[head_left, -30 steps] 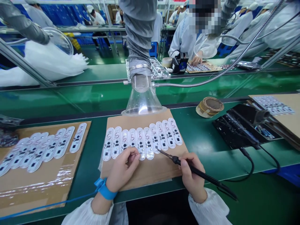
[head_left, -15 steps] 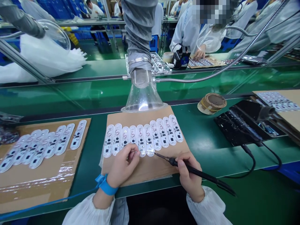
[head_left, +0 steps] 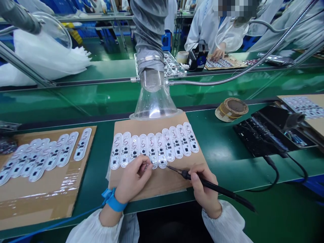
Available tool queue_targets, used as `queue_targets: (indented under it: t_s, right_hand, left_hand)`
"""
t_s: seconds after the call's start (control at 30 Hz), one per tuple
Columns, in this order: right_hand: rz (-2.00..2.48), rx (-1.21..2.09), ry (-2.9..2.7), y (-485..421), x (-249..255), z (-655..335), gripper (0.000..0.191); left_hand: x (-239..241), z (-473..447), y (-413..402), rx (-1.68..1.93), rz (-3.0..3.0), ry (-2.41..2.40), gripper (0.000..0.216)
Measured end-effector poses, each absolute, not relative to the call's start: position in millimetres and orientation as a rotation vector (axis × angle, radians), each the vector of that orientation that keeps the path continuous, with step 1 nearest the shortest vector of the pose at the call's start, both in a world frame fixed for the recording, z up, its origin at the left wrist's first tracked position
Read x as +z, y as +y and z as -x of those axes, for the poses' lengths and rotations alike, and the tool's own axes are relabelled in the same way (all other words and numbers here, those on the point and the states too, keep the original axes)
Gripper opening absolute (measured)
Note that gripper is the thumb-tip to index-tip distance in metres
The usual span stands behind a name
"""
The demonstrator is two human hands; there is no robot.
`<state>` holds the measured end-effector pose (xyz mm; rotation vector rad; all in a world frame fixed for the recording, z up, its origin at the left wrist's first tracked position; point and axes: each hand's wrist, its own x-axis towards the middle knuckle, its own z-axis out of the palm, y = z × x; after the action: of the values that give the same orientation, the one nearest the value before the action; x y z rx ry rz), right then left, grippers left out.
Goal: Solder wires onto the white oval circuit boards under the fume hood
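Note:
In the head view, my right hand [head_left: 205, 187] grips a black soldering iron [head_left: 225, 193] like a pen. Its tip points left, at the lower end of a white oblong circuit board [head_left: 161, 152] with a red wire on it. My left hand [head_left: 133, 176], wearing a blue wrist strap [head_left: 114, 199], is closed in a pinch over the lower ends of the boards beside it. A thin strand of solder wire is between its fingertips, mostly hidden. Several such boards lie side by side in a row on a cardboard sheet [head_left: 152, 184].
A clear fume hood [head_left: 155, 103] hangs over the cardboard. More boards lie on another cardboard sheet [head_left: 83, 175] at left. To the right are a tape roll [head_left: 231, 109] and a black soldering station [head_left: 255, 135] with cables. A co-worker's hand [head_left: 219, 52] works across the bench.
The camera view has shifted slightly. Both hands keep nearly the same pose, with the iron's tip still at the same board's lower end. The co-worker's hand has moved slightly.

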<state>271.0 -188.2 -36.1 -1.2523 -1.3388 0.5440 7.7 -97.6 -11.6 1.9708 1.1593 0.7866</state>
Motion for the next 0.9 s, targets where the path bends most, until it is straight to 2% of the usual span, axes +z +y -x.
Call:
queue_targets:
  t_s: [0.9]
  right_hand:
    - [1.267,0.529,-1.385,-186.1,-32.6,-271.8,0.012]
  left_hand:
    - [-9.1,-8.3,-97.1,0.817,-2.008,1.132,0.015]
